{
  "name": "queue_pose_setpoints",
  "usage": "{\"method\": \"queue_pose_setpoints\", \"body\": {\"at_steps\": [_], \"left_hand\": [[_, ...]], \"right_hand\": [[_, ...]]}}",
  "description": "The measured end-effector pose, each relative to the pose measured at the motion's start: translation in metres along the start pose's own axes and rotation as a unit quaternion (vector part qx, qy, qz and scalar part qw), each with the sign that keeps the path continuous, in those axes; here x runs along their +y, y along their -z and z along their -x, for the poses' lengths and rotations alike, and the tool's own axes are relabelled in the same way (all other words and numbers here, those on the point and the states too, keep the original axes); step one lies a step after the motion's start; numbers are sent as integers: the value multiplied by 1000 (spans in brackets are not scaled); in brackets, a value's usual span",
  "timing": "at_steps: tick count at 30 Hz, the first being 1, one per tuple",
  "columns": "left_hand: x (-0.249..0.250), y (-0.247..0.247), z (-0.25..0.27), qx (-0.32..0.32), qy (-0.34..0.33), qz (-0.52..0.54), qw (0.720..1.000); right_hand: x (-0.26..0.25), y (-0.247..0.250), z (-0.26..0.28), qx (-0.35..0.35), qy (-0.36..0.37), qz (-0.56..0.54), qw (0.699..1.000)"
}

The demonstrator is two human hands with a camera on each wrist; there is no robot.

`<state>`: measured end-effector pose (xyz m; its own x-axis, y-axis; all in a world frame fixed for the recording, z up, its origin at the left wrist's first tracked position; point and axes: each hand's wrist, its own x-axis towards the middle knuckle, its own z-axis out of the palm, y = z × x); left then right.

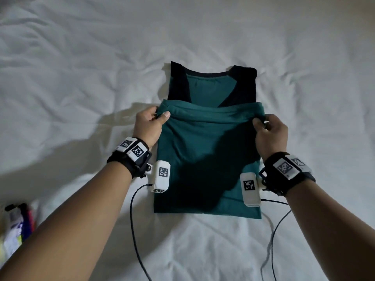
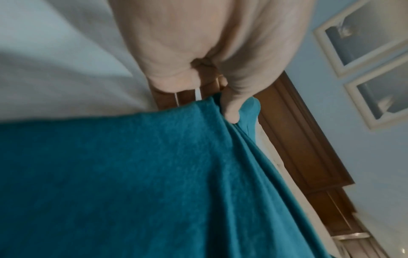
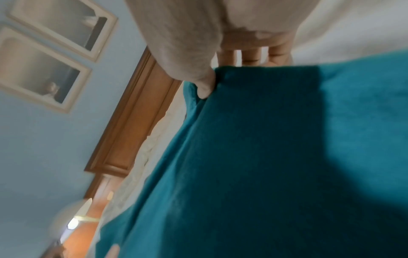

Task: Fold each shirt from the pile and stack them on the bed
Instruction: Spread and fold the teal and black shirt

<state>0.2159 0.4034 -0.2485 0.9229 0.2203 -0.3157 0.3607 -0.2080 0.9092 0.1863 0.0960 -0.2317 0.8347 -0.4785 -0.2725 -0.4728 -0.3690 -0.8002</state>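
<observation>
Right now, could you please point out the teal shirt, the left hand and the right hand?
teal shirt (image 1: 205,151): head view, front panel.
left hand (image 1: 149,123): head view, back of the hand.
right hand (image 1: 271,131): head view, back of the hand.

**Camera placement: one head view, two wrist views**

The head view looks steeply down from above onto the bed (image 1: 81,67) and both forearms, with the teal shirt (image 1: 203,159) at centre. Each wrist view sits very near the cloth, looking along the palm and up toward the wall. All three share the shirt (image 2: 132,174) (image 3: 264,157); both wrist views share the wooden headboard (image 2: 298,139) (image 3: 137,113) and framed pictures (image 2: 362,34) (image 3: 44,66).
</observation>
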Motion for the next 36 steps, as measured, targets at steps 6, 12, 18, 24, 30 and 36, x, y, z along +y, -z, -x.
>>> {"method": "queue_pose_setpoints", "body": {"at_steps": [6,12,18,24,30,36], "left_hand": [[4,-1,5,24,-37,-188,981],[17,-35,87,-29,-295,-462,836],[-29,-65,94,-152,-234,-605,746],[-42,-60,76,-93,-206,-594,772],[-47,-42,68,-52,-139,-596,789],[-19,-34,95,57,67,-552,829]], "right_hand": [[-7,-4,13,20,-12,82,996],[-2,-34,86,-32,290,307,906],[35,-69,91,-171,287,457,824],[43,-68,72,-138,270,457,836],[58,-38,49,-102,200,455,862],[45,-15,62,-68,95,424,898]]}}
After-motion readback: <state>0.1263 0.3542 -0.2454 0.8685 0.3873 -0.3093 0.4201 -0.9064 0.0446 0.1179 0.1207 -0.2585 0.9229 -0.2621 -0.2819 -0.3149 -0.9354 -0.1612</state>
